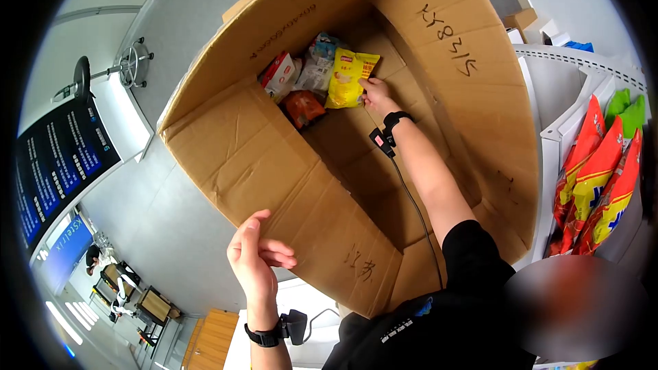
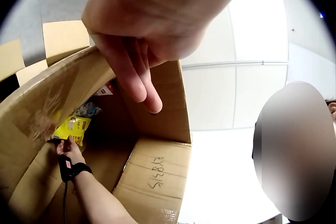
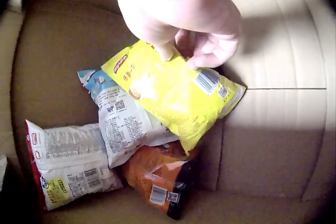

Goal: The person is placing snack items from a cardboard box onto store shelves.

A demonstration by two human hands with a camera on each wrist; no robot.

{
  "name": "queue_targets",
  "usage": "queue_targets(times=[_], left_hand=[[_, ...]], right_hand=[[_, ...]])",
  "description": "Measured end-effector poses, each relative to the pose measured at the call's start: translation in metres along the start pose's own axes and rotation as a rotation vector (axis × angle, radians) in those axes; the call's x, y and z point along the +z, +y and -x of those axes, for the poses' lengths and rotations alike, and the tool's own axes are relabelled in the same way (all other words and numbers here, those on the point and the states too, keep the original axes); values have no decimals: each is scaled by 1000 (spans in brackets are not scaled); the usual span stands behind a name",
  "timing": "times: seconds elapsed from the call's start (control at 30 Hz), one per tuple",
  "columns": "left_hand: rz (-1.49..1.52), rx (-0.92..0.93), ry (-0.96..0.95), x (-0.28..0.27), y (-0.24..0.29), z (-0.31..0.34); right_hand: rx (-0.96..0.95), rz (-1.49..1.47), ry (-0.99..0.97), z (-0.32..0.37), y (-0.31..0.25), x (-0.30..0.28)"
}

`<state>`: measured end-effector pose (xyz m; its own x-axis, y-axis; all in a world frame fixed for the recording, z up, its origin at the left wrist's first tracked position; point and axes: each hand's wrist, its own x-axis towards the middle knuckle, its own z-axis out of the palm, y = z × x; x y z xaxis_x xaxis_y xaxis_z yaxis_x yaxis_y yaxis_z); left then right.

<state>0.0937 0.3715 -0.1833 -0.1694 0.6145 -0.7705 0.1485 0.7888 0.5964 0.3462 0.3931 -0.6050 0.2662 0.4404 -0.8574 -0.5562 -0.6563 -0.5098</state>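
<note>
Apparently for the firm hold its edge offered, the right hand (image 1: 377,96) pinched the yellow snack bag (image 1: 348,81) between thumb and fingers along one long side, which left most of its printed face uncovered. That bag was inside the tall cardboard box (image 1: 473,96), tilted over its neighbours: it overlapped the blue-and-white bag (image 3: 126,119) and reached the top of the orange bag (image 3: 155,174). The forearm passed down into the box, likely because its walls were deep and the bags lay far from the rim.

The left hand (image 1: 255,250) held nothing; its fingers were loosely bent and parted from the thumb, in front of the box's side. Whether its fingertips brushed the cardboard was hard to tell, since the wide lens flattened the gap.

As for contents, four bags showed in the box, gathered toward one end, with the red-and-white bag (image 3: 73,161) beside the blue-and-white one and the orange one next to both. Bare cardboard floor stretched away on the other side. Outside the box, a white rack (image 1: 548,140) carried red-and-yellow packets (image 1: 593,185) standing in a row, seemingly upright so their fronts could be seen, with green packets (image 1: 625,111) just behind.
</note>
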Motion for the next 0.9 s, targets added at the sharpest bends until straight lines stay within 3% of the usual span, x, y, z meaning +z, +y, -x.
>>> queue_targets(times=[0.1, 0.37, 0.73, 0.9], left_hand=[[-8, 11, -14, -1, -1, -1], [-32, 25, -49, -4, 1, 4], [-3, 90, -197, -18, -4, 10], [37, 120, -261, -22, -7, 13]], right_hand=[[4, 100, 32, 0, -4, -5], [-9, 6, 29, 48, -7, -25], [-83, -28, 13, 180, -27, -63], [-130, -90, -15, 285, -48, -76]])
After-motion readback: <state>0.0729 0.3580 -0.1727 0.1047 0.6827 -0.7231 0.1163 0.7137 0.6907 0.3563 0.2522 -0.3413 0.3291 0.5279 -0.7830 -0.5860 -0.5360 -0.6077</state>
